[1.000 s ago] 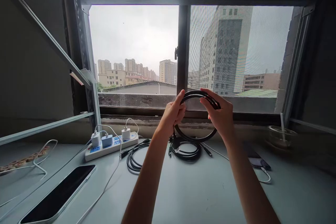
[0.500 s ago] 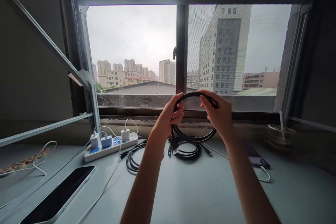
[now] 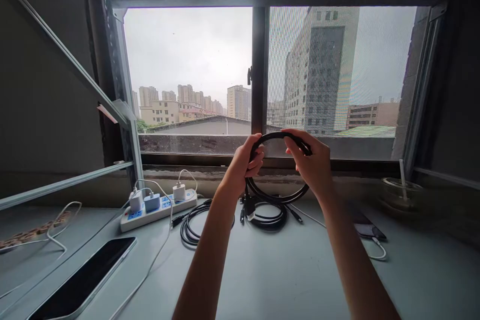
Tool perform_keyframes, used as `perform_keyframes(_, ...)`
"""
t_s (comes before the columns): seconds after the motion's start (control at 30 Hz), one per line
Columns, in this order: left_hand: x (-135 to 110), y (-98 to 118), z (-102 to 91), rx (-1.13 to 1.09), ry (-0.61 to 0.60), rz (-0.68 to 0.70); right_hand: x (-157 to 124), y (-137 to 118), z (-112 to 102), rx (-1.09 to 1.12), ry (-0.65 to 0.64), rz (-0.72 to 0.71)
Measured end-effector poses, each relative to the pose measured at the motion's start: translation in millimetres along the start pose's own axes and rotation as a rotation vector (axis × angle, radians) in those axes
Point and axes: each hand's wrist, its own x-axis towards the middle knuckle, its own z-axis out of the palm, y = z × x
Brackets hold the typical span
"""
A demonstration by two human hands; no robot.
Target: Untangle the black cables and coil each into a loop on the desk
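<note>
A black cable (image 3: 275,200) is looped into a coil and held up above the desk between my two hands. My left hand (image 3: 242,162) wraps around the coil's left side. Fingers of my right hand (image 3: 311,157) pinch its upper right part. From below my left hand one end of this cable hangs down, with a dark plug (image 3: 249,208) whose tip looks pale. Just behind and beneath lies a second coiled black cable (image 3: 270,222) on the desk. Another black cable coil (image 3: 187,230) rests to the left, partly covered by my left forearm.
A white power strip (image 3: 157,212) with several plugged chargers stands at back left. A phone (image 3: 84,280) lies front left beside a white cord (image 3: 150,270). Right of my arm are another dark phone (image 3: 369,230) and a clear cup with a straw (image 3: 403,192). A window (image 3: 258,85) spans the back.
My left hand has shifted very slightly to the right along with the coil's left side. Otherwise the hands and the cable look the same.
</note>
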Motion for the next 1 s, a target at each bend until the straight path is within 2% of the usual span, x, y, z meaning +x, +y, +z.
perform_keyframes(0.1, 1.9, -3.9, 6.1, 0.101, 0.144, 0.065, -0.4, 0.6, 2.6, -0.052, 0.061, 0.039)
perform_keyframes(0.2, 5.5, -11.5, 11.4, 0.212, 0.279, 0.201, -0.1, 2.7, 5.2, -0.093, 0.141, 0.041)
perform_keyframes(0.33, 8.6, -21.0, 16.7, 0.272, 0.230, 0.317, 1.3, 5.1, 5.0, -0.131, 0.249, -0.022)
perform_keyframes(0.43, 7.6, -23.9, 20.2, 0.278, 0.202, 0.347, 1.9, 6.8, 3.6, -0.152, 0.296, 0.019)
perform_keyframes(0.57, 4.7, -22.6, 22.6, 0.294, 0.212, 0.357, 2.2, 10.2, 4.7, -0.092, 0.253, 0.066)
perform_keyframes(0.7, 3.7, -19.5, 20.3, 0.326, 0.273, 0.381, 1.9, 12.9, 8.1, -0.075, 0.148, 0.103)
perform_keyframes(0.9, 2.3, -10.6, 15.1, 0.291, 0.429, 0.455, 0.3, 20.5, 8.4, -0.260, 0.095, -0.032)
perform_keyframes(1.0, 1.6, -5.6, 11.3, 0.219, 0.493, 0.453, -0.3, 21.9, 5.0, -0.272, 0.023, -0.024)
